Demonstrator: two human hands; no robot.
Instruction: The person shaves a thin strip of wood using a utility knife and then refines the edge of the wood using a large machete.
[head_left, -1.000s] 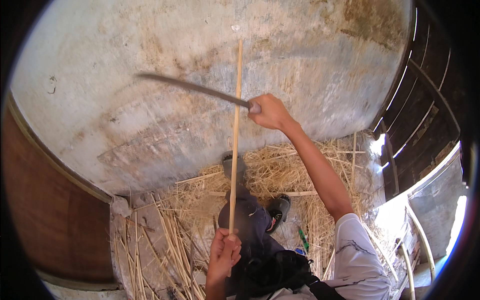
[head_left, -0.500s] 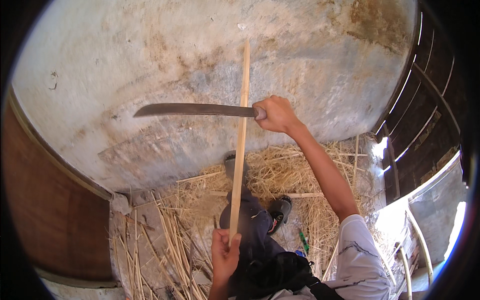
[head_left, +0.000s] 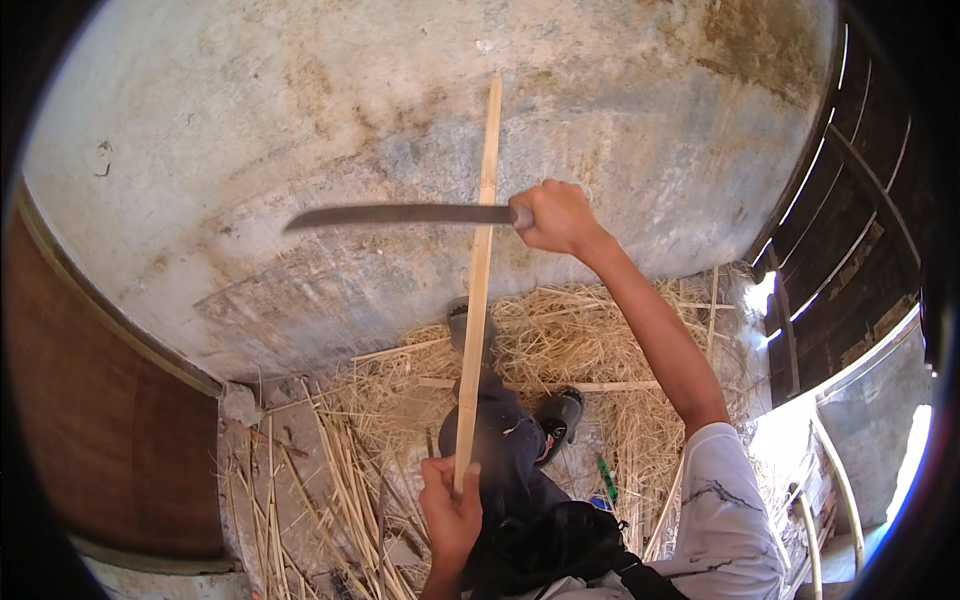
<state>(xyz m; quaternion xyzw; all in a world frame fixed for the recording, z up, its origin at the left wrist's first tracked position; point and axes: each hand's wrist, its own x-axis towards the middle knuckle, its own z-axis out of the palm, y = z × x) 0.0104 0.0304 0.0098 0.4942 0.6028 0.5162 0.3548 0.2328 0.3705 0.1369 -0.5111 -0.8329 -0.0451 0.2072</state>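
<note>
My left hand (head_left: 450,508) grips the lower end of a long pale bamboo strip (head_left: 478,310), thumb along its face. The strip rises away from me, its far end in front of the wall. My right hand (head_left: 553,217) is closed round the handle of a machete (head_left: 400,215). Its dark, slightly curved blade points left and crosses over the strip above the middle. Whether the blade's edge touches the strip I cannot tell.
A stained plaster wall (head_left: 300,150) stands ahead. Straw-like shavings (head_left: 560,335) cover the floor round my shoes (head_left: 560,420). Loose bamboo strips (head_left: 345,490) lie at the lower left. A brown wooden panel (head_left: 110,400) is at the left, dark slatted boards (head_left: 840,240) at the right.
The machete and my right hand have shifted slightly up and to the right. The bamboo strip's lower end has moved a little left with my left hand, which still holds it.
</note>
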